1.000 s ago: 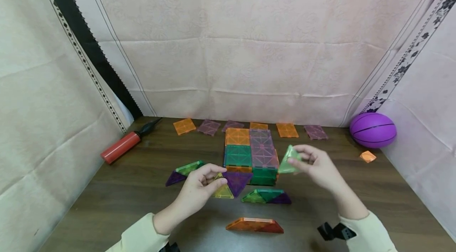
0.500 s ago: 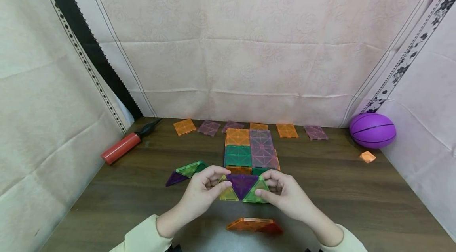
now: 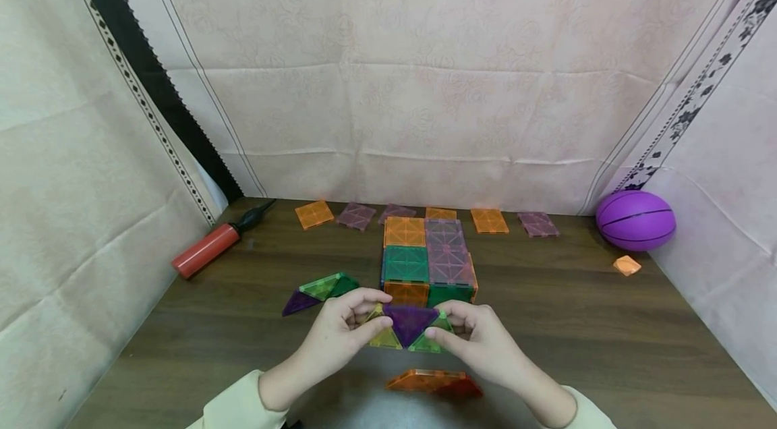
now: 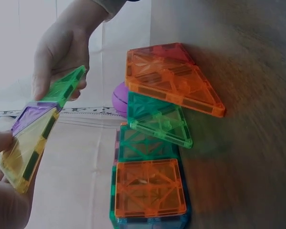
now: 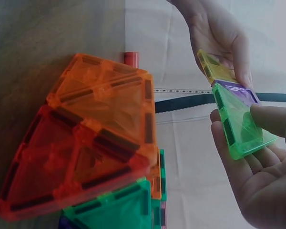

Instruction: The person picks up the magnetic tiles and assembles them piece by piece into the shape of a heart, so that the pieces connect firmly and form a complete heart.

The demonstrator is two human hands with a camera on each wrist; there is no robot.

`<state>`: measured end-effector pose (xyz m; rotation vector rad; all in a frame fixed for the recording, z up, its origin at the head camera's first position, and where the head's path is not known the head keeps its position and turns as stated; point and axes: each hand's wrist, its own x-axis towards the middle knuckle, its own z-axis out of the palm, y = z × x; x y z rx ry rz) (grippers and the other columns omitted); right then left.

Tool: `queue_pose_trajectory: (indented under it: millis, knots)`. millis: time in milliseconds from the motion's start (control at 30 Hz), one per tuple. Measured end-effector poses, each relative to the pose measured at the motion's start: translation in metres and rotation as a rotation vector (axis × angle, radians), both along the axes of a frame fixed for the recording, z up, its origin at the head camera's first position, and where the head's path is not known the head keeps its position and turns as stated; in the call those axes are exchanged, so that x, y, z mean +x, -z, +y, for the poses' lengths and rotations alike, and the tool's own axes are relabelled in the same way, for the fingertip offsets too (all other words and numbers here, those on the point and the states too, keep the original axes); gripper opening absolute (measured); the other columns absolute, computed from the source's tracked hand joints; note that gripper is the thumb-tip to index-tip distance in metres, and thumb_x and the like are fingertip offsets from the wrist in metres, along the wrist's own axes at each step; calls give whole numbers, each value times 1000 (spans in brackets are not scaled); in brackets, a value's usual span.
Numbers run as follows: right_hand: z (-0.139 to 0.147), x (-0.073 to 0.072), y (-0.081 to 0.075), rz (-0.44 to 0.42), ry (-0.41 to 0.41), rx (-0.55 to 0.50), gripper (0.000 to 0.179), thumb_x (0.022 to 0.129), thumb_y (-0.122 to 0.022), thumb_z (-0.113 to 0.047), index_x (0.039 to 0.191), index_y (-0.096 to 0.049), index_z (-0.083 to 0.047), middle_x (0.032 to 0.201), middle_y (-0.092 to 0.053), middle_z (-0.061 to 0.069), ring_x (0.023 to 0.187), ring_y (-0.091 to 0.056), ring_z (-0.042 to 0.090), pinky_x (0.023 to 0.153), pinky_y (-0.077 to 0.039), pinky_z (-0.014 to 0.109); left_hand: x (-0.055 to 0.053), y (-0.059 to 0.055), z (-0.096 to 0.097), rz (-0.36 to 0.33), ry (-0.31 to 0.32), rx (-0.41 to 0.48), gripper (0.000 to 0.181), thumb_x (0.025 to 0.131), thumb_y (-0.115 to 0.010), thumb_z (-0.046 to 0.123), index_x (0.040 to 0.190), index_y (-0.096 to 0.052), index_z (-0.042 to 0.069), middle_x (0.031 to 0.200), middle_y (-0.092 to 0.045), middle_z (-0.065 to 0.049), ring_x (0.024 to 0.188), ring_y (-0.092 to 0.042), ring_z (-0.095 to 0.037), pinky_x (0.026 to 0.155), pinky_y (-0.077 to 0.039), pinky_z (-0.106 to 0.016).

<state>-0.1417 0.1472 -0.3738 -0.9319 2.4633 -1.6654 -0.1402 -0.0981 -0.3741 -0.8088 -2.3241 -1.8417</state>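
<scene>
Surface (image 3: 243, 348): brown, wood-grained
Box (image 3: 407, 264): coloured tiles, at 12 o'clock from the purple triangle (image 3: 409, 322)
Pump (image 3: 206, 251): red and black, lying at 10 o'clock
Ball (image 3: 635, 218): purple, at 2 o'clock
Left hand (image 3: 340, 331): at 9 o'clock, fingers pinching the yellow triangle (image 4: 26, 150)
Right hand (image 3: 482, 340): at 3 o'clock, fingers pinching the green triangle (image 5: 237, 124)
Panel (image 3: 419, 380): orange and red, at 5 o'clock
Purple triangle: held up between yellow and green, touching both
</scene>
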Motion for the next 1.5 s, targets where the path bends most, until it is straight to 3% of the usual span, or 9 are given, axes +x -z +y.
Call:
queue_pose_trajectory:
  millis: [67, 200, 433, 733, 933, 1033, 1133, 1367, 1500]
  knots:
    - [-1, 1, 1, 3, -8, 3, 16, 90, -68, -17, 103, -70, -8, 55, -38, -2, 50, -29, -1, 41, -27, 20, 2, -2, -2, -49, 20, -7, 26, 87, -70, 11, 109, -67, -2, 87, -72, -16, 55, -47, -2, 48, -40, -21]
    - [-3, 2, 2, -2, -28, -1, 15, 91, -68, -17, 103, -70, -9, 60, -48, -2, 52, -31, -2, 43, -29, 20, 4, -5, -6, -114, 68, -21, 25, 86, -72, 12, 107, -69, -2, 71, -66, -16, 50, -39, -1, 42, -30, -19]
    - [-8, 1, 7, -22, -81, 36, 15, 92, -67, -23, 105, -70, -16, 74, -64, -5, 55, -38, -3, 47, -37, 18, 7, -3, -11, -137, 129, -57, 18, 85, -73, 10, 99, -71, 1, 72, -67, -15, 49, -34, 0, 43, -29, -17]
    - [2, -13, -7, 47, -28, 26, 20, 90, -68, -17, 108, -67, -7, 100, -71, 4, 88, -66, 10, 77, -55, 29, 9, -3, -30, -101, -26, -100, 11, 85, -74, 15, 92, -72, 7, 80, -72, -7, 53, -50, -3, 45, -42, -21]
    - [37, -51, -10, 326, 160, 66, 22, 86, -71, -6, 108, -68, -9, 102, -71, 5, 92, -64, 9, 79, -52, 24, 2, 7, -51, -173, -164, -139, 9, 83, -75, 13, 88, -71, 6, 80, -72, -5, 56, -51, -5, 49, -43, -23]
    - [61, -79, -8, 395, 287, 93, 24, 85, -72, -4, 108, -68, -7, 102, -71, 8, 92, -62, 7, 81, -49, 19, -1, 16, -59, -229, -194, -134, 11, 82, -76, 11, 87, -71, 2, 81, -72, -8, 58, -53, -6, 51, -45, -23]
    - [86, -110, -2, 372, 397, 109, 24, 87, -71, -9, 111, -67, -4, 104, -70, 10, 92, -59, 2, 82, -46, 15, -5, 25, -64, -278, -206, -103, 11, 82, -75, 6, 86, -69, -2, 84, -72, -13, 63, -57, -8, 55, -48, -24]
    - [140, -163, 28, 134, 592, 155, 42, 94, -63, -32, 121, -60, 0, 117, -64, 19, 89, -50, -14, 79, -40, 7, -13, 46, -69, -377, -224, -59, 6, 82, -71, -1, 80, -68, 3, 89, -71, -17, 71, -62, -13, 61, -51, -27]
    - [162, -182, 48, 54, 665, 197, 50, 94, -62, -35, 124, -57, 5, 121, -61, 24, 96, -59, 4, 81, -44, 14, -14, 54, -70, -412, -212, -47, 6, 82, -72, -1, 80, -67, 2, 88, -71, -16, 69, -61, -13, 58, -49, -26]
